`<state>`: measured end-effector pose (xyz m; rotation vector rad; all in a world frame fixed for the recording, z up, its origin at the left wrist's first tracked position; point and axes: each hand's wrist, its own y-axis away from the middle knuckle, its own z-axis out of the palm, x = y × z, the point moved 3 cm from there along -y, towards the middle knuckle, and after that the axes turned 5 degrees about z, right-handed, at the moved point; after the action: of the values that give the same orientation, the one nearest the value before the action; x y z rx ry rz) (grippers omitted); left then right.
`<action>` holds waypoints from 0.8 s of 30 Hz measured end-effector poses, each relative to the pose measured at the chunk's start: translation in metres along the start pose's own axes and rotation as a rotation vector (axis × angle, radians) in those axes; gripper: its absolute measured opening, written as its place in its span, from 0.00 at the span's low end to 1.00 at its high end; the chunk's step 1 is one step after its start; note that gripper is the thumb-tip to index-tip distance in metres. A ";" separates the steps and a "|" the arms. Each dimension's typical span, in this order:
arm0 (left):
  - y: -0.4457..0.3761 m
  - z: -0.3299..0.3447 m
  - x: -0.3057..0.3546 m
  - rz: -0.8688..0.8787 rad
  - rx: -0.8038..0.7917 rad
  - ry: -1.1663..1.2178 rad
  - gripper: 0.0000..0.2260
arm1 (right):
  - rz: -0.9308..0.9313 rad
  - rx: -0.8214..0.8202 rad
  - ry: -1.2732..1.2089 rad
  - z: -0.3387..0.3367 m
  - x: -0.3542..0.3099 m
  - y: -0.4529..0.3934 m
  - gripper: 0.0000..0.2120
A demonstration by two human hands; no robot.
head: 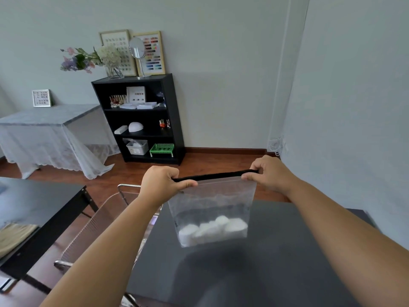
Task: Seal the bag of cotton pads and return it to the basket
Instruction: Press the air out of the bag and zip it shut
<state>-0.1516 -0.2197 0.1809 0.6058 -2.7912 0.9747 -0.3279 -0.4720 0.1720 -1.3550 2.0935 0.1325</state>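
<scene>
A clear plastic bag (212, 202) with a black zip strip along its top hangs in the air above the dark table (276, 262). Several white cotton pads (212, 229) lie at its bottom. My left hand (161, 185) pinches the left end of the black strip. At the strip's right end, my right hand (265, 173) pinches it too. The strip looks pressed together along its length. On the bottom shelf of the black shelf unit stand a green basket (162, 149) and a white basket (137, 147).
A clear chair with a chrome frame (99, 222) stands left of the table. A second dark table (39, 202) is at the far left. A lace-covered table (48, 129) and the black shelf unit (141, 118) stand against the back wall. A wall (354, 107) is close on the right.
</scene>
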 end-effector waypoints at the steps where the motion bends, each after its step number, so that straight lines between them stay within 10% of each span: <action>1: 0.002 0.001 -0.002 -0.017 0.004 0.013 0.33 | -0.004 0.015 -0.013 0.000 0.000 0.001 0.17; 12: 0.029 0.028 -0.018 -0.163 -0.052 0.356 0.32 | 0.016 0.097 -0.225 0.020 0.019 0.021 0.29; 19: 0.043 0.039 -0.028 -0.376 -0.672 0.753 0.23 | 0.205 -0.248 -0.458 0.030 0.034 0.033 0.24; 24: 0.054 0.053 -0.038 -0.575 -0.754 0.872 0.23 | 0.422 -0.389 -0.770 0.055 0.051 0.045 0.21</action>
<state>-0.1386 -0.2011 0.0994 0.5955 -1.8043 -0.0043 -0.3548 -0.4684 0.0889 -0.8232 1.6743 1.0991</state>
